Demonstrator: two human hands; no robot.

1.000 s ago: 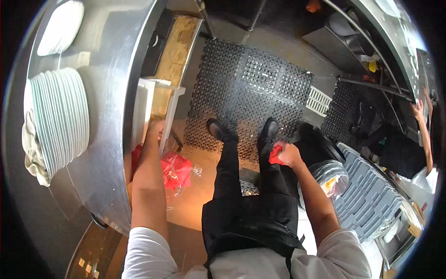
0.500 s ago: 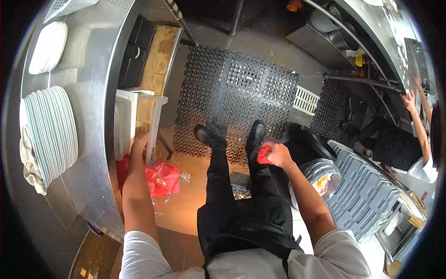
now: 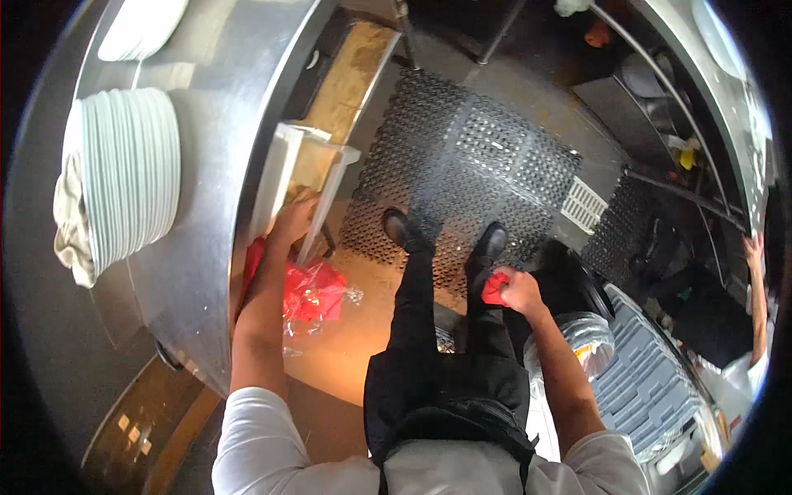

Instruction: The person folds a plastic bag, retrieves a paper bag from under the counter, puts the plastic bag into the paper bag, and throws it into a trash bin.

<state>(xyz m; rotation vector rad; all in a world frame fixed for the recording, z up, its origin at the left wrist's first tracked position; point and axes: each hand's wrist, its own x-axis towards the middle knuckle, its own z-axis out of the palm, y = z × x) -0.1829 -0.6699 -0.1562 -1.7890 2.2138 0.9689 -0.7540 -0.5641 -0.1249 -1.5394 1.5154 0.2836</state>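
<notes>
My right hand (image 3: 521, 293) is closed around a bunched red cloth (image 3: 495, 287), held in front of my right shin. On the left, my left hand (image 3: 297, 218) reaches under the steel counter into an open white plastic bin (image 3: 332, 194). Its fingers are partly hidden by the bin, so I cannot make out what they touch. Beside my left forearm lies a red bundle (image 3: 318, 290) in clear plastic wrap.
A stack of white plates (image 3: 132, 177) stands on the steel counter (image 3: 223, 124). Black rubber mats (image 3: 462, 165) cover the floor. To my right are a plastic-lined bin (image 3: 577, 334), grey stacked crates (image 3: 648, 375) and another person's arm (image 3: 757, 289).
My view has swung, shifting the surroundings rightward. My left hand has moved farther forward inside the white bin. The red cloth stays in my right hand.
</notes>
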